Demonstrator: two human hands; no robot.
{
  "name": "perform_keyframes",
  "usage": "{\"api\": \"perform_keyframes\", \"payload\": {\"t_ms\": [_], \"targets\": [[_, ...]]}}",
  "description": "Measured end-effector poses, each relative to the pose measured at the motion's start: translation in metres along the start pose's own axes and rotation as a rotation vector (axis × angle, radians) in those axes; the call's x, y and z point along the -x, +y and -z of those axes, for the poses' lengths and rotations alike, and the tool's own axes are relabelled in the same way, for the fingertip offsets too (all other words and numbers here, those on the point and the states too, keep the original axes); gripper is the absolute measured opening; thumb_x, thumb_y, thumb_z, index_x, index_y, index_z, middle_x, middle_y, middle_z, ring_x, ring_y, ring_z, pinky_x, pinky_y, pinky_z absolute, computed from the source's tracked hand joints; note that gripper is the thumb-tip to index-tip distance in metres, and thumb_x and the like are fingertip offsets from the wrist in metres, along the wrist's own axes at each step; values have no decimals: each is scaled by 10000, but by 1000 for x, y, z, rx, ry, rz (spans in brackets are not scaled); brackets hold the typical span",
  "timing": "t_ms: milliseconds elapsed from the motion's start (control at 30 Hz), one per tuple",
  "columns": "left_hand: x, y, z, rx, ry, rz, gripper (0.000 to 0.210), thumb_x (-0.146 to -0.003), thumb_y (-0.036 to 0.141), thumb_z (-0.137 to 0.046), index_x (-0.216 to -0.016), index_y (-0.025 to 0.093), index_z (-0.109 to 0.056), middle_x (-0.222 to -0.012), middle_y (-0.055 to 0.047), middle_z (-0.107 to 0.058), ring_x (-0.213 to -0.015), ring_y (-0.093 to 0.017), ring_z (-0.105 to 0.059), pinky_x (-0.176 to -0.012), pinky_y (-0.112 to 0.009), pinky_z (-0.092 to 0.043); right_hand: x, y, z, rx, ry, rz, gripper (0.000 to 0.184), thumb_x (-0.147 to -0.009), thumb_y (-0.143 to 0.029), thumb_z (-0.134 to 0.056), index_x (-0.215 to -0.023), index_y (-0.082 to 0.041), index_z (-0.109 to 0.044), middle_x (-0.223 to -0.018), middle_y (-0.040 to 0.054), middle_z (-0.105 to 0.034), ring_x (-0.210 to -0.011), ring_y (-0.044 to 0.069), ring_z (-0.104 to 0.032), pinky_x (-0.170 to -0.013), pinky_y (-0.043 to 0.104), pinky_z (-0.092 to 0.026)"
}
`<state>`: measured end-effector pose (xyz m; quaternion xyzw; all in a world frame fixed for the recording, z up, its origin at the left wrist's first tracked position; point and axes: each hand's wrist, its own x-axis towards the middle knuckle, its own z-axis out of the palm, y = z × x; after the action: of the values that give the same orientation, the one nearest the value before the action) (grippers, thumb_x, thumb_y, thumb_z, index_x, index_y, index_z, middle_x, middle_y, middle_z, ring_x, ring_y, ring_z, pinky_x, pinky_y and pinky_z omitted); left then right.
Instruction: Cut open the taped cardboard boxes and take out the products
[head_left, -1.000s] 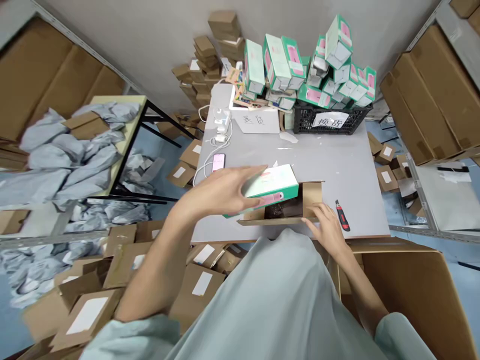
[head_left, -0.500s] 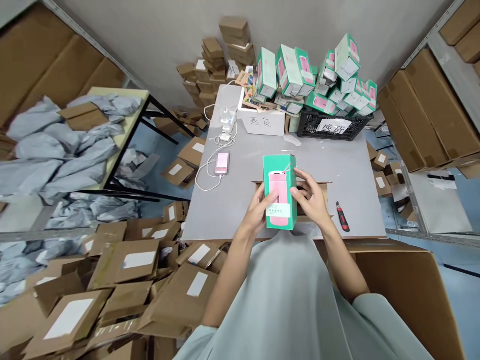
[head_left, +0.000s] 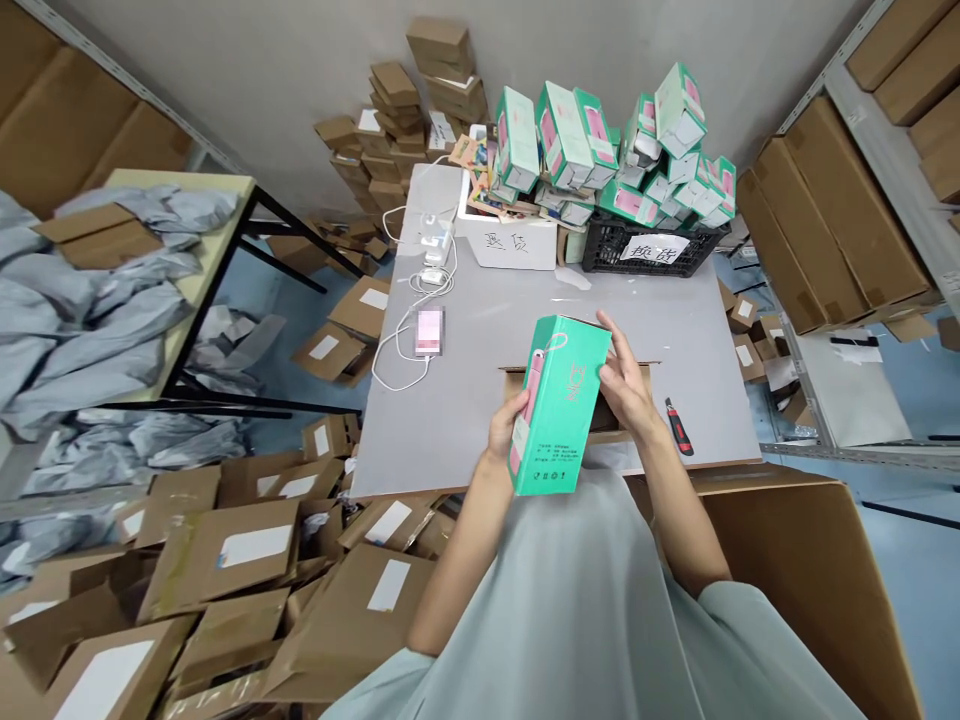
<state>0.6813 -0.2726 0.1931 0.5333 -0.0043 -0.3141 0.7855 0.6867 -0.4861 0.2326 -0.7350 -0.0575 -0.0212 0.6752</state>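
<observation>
A green product box [head_left: 564,410] with a pink picture on one face is held up tilted over the near edge of the table. My left hand [head_left: 508,428] grips its left side, fingers partly hidden behind it. At the upper right edge, my right hand [head_left: 627,388] has its thumb and fingers closed on the box. Behind the box, an open cardboard carton [head_left: 514,383] sits on the table, partly covered by the box and my hand. A red and black utility knife [head_left: 679,427] lies to the right of my right hand.
On the grey table [head_left: 480,300], a phone [head_left: 430,332] lies on its charging cable. A white bin [head_left: 517,245] and a black crate [head_left: 637,250] hold similar green boxes at the back. Brown cartons [head_left: 255,545] crowd the left floor; a large open carton [head_left: 802,560] stands right.
The green box has been turned from its pink front to a green side face with print, and now leans. Both hands still hold it. The view has shifted slightly.
</observation>
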Motion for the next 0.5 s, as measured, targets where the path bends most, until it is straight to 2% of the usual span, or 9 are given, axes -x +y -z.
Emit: {"api": "perform_keyframes", "payload": {"t_ms": [100, 200, 267, 400, 500], "targets": [[-3, 7, -4, 101, 10, 124, 915, -875, 934, -664, -1365, 172, -789, -1212, -195, -858, -1153, -442, -821, -961, -571, -678, -6, -5, 3, -89, 65, -58, 858, -920, -881, -692, -1563, -325, -571, -1415, 128, -762, -1306, 346, -735, -1052, 527, -651], [0, 20, -4, -10, 136, -34, 871, -918, 866, -720, -1516, 233, -704, -1410, -175, -800, -1308, -391, -768, -1049, -491, -650, -13, -8, 8, -65, 199, -128, 794, -877, -817, -785, -1473, -316, -632, -1385, 110, -775, -1207, 324, -764, -1004, 494, -674], [5, 28, -1, -124, 168, -120, 875, -928, 803, -771, -1615, 282, -617, -1521, -160, -739, -1381, -359, -726, -1068, -446, -640, -18, -9, 12, 26, 279, -147, 757, -857, -751, -837, -1441, -300, -666, -1371, 98, -778, -1104, 294, -776, -963, 456, -682], [12, 33, -1, -282, 93, -53, 769, -910, 666, -862, -1550, 294, -653, -1563, -153, -688, -1424, -352, -679, -993, -405, -669, -25, -7, 14, 235, 336, -159, 599, -887, -604, -853, -1387, -301, -722, -1299, 46, -802, -995, 242, -768, -962, 405, -669], [9, 25, -11, -368, 115, -88, 791, -883, 610, -891, -1560, 304, -617, -1597, -149, -645, -1434, -350, -659, -1002, -412, -658, -27, -2, 13, 261, 339, -170, 559, -899, -552, -845, -1382, -299, -725, -1284, 38, -808, -970, 228, -767, -976, 395, -662]]}}
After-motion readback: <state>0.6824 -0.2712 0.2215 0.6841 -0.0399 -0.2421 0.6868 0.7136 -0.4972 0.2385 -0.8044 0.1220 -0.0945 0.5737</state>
